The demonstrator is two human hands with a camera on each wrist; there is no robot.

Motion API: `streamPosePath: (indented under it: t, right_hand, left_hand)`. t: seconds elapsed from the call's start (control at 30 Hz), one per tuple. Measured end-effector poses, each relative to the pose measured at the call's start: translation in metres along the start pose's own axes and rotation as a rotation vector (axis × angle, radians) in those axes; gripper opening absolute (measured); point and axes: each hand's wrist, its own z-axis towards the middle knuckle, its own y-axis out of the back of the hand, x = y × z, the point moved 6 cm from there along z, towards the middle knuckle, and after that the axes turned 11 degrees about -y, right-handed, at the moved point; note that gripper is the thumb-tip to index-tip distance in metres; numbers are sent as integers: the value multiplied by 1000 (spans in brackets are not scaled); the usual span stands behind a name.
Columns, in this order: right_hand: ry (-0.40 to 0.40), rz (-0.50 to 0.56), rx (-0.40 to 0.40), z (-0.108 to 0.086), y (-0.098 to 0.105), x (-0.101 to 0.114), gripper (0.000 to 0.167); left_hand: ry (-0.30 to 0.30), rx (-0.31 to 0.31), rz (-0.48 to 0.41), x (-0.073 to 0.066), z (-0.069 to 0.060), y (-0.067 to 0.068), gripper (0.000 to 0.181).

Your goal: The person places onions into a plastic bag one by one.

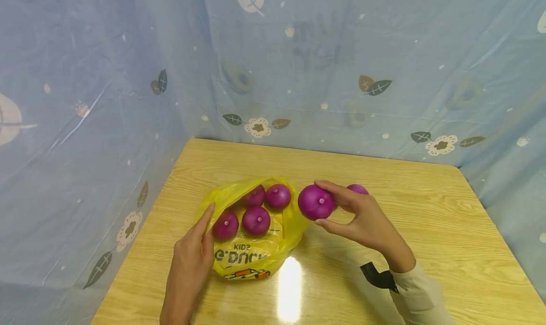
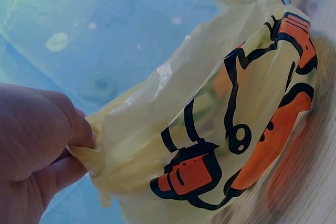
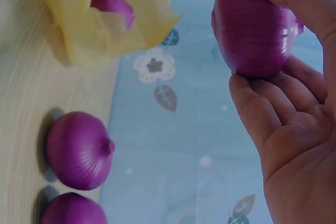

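A yellow plastic bag (image 1: 294, 232) printed with a duck lies on the table with its mouth open. Several purple onions (image 1: 256, 221) sit inside it. At the bag's left edge, my left hand (image 1: 190, 254) pinches the rim between thumb and fingers, as the left wrist view of the bag (image 2: 142, 145) shows. Just right of the bag's mouth, my right hand (image 1: 362, 216) holds one purple onion (image 1: 313, 203) above the table, thumb on one side and fingers on the other. Beyond that hand rests another onion (image 1: 357, 188); the right wrist view shows two onions (image 3: 79, 150) on the table.
The light wooden table (image 1: 448, 249) has its far edge against a blue patterned curtain (image 1: 320, 97), which also hangs along the left and right sides. A black strap (image 1: 377, 276) hangs at my right sleeve (image 1: 420, 292).
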Motion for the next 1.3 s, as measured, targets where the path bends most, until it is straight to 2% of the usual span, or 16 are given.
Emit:
streamPosePath:
  t: [0.17,0.73,1.13,1.3]
  right_hand:
    - [-2,24,19,6,-5,5,79]
    - [-58,-20,64,28,-31,17,74]
    - [-76,-12,162,38,-65,25,76]
    - [-67,-71,152,41,-74,24,79]
  left_hand:
    - [-3,-5,-9,0,0,0,69]
    - [-12,-9,-14,3,-1,0,71]
    - [-6,-11,-20,3,-2,0,71]
    - [-16,-14,-19,3,-2,1,71]
